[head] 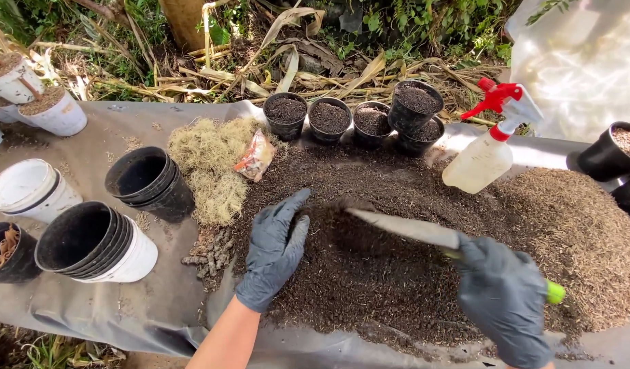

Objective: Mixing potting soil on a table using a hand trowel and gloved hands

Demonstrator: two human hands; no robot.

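Resting flat with fingers spread, the gloved left hand (275,249) lies on the dark soil heap (369,273) in the middle of the grey-sheeted worktop (123,301). Closed round a green-ended handle, the gloved right hand (504,297) holds a trowel (403,228) whose blade points left across the heap, its tip just beside the left hand's fingertips (298,199). Behind stand soil-filled black pots (328,117) and a spray bottle (489,147).
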